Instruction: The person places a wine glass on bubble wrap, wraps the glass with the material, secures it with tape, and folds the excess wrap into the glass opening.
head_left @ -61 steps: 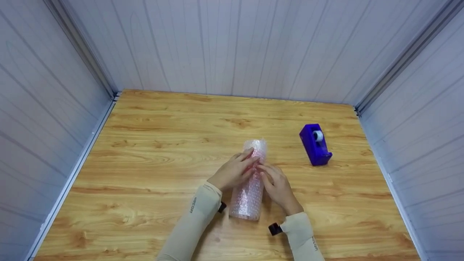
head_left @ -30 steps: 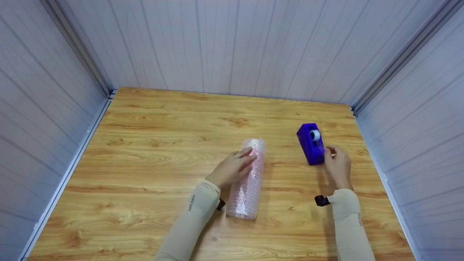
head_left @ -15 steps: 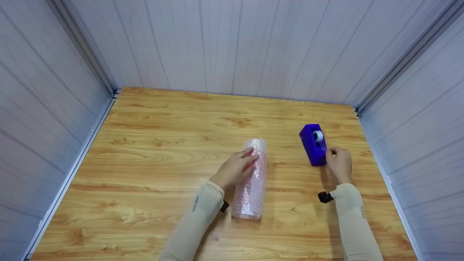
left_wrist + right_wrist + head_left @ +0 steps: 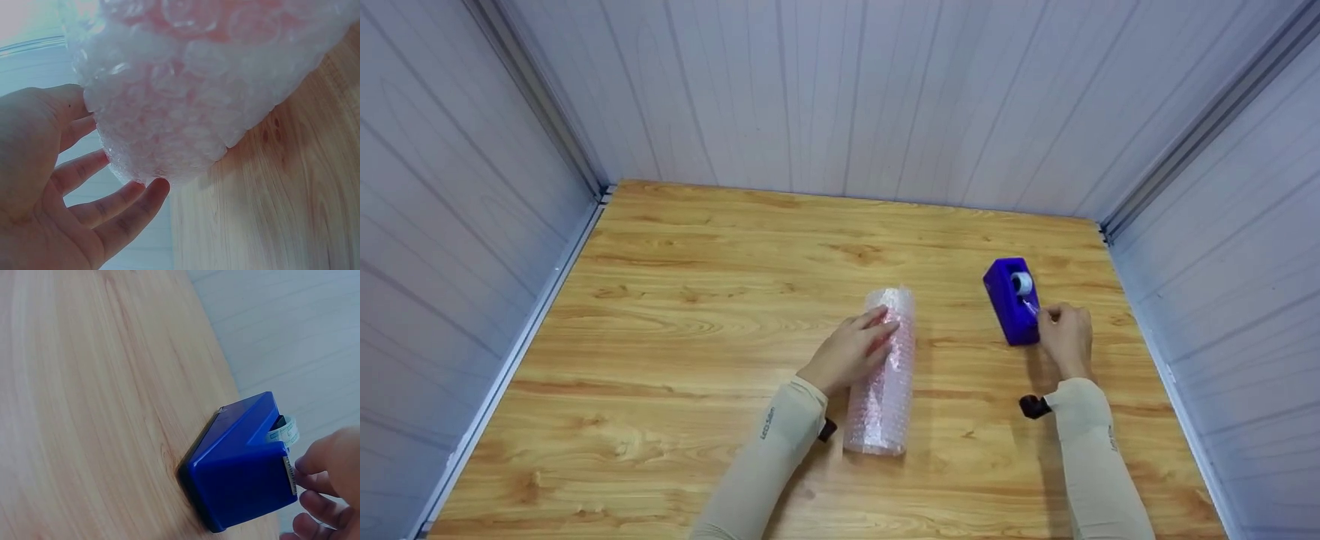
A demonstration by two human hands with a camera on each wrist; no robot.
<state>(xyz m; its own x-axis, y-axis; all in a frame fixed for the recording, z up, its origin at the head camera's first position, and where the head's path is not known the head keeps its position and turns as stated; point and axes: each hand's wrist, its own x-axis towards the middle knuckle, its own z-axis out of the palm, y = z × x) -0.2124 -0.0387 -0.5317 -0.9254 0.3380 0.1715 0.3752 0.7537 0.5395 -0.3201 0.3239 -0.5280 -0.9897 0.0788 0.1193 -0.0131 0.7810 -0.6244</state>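
A pinkish roll of bubble wrap (image 4: 879,409) lies lengthwise on the wooden table, and what is inside it is hidden. My left hand (image 4: 842,354) rests on its upper left side with fingers spread. In the left wrist view the fingertips touch the bubble wrap (image 4: 169,107). To the right stands a blue tape dispenser (image 4: 1006,304) with a small tape roll (image 4: 1021,283) in it. At its front end my right hand (image 4: 1065,335) pinches the end of a clear tape strip (image 4: 1030,305) between thumb and finger. The dispenser's toothed cutter (image 4: 289,475) is close to those fingertips.
Pale panel walls (image 4: 840,97) enclose the table (image 4: 697,285) at the back and both sides. A small black camera sits on each wrist, the right one (image 4: 1034,406) just over the table.
My right hand has left the bubble wrap, moved right to the tape dispenser and taken hold of the tape end. A short strip now shows off the roll. The left hand stays in place.
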